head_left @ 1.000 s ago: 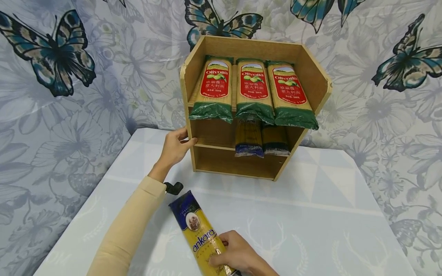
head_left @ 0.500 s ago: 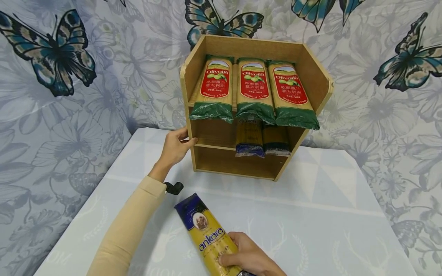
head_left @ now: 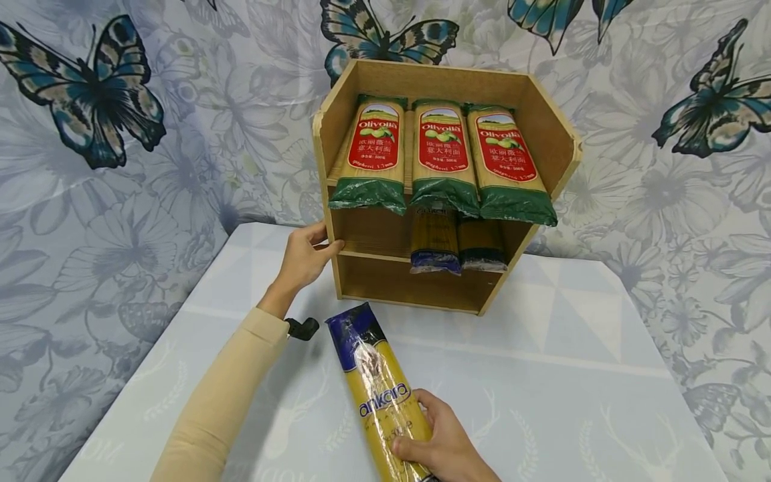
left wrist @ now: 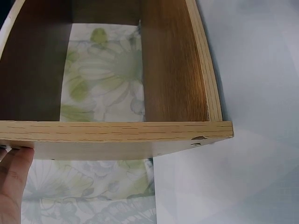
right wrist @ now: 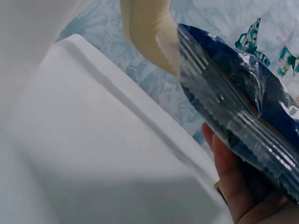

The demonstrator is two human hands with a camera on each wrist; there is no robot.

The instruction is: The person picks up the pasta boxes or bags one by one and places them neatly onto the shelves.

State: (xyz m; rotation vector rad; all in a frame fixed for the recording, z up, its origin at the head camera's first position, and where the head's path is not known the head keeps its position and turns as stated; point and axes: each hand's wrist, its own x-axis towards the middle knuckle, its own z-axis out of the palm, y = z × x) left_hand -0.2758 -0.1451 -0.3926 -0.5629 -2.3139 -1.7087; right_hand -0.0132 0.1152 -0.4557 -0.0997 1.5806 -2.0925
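My right hand [head_left: 442, 438] grips the lower part of a yellow and blue "ankara" spaghetti packet [head_left: 379, 381], thumb across its front. The packet's blue end points up and left, in front of the shelf. In the right wrist view the packet's clear and blue crimped end [right wrist: 233, 98] rises above the fingers. My left hand [head_left: 307, 258] holds the left side of a wooden shelf rack [head_left: 373, 271], thumb at the middle board's front edge. The left wrist view shows only fingertips [left wrist: 16, 170] against the rack's side panel [left wrist: 117, 133].
Several pasta packets lie on the rack: three red-labelled Olivoilà spaghetti packets [head_left: 444, 150] on top, and below them a blue-ended packet [head_left: 435, 244] and a dark-ended packet [head_left: 482, 248] at the right. The rack stands on a pale patterned table [head_left: 542, 375] before a butterfly-print backdrop [head_left: 253, 120].
The ankara packet and my right hand have moved right, and the packet's blue end has come up closer to the rack. My left hand has stayed on the rack's side.
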